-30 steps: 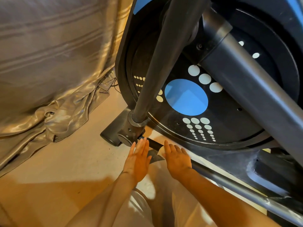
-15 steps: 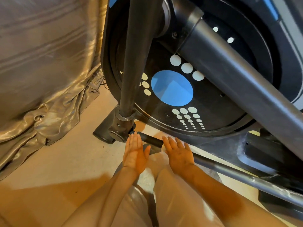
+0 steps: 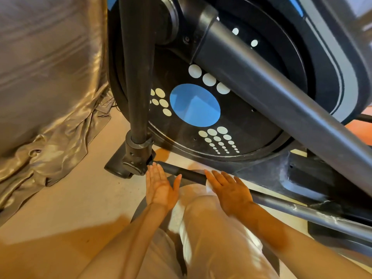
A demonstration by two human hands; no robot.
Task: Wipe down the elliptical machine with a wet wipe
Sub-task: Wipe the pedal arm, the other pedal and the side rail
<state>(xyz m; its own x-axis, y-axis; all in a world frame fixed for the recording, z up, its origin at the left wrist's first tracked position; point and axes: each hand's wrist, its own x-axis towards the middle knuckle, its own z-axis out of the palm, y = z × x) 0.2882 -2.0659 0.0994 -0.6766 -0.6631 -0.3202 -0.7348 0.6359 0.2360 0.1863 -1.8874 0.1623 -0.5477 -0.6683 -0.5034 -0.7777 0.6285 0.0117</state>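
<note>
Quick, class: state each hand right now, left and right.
Left hand: open, fingers straight, holding nothing, beside the lower bar.
Right hand: open, fingers spread flat over a white wipe on that bar.

Single head-worn wide-angle camera, aimed forward and down, close to the elliptical's flywheel disc (image 3: 217,117) and floor (image 3: 70,198).

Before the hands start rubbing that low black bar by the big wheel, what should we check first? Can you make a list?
1. Left hand free to work: ok, fingers straight, holding nothing.
2. Right hand free to work: ok, flat and open.
3. Wet wipe ready: cannot tell, only a small pale patch shows by the right fingers.
4. Low bar within reach: ok, it runs between both hands.
5. Bar's path clear: not ok, the joint blocks the left end.
6. Satin cloth out of the way: ok, it lies apart from the bar.
</note>
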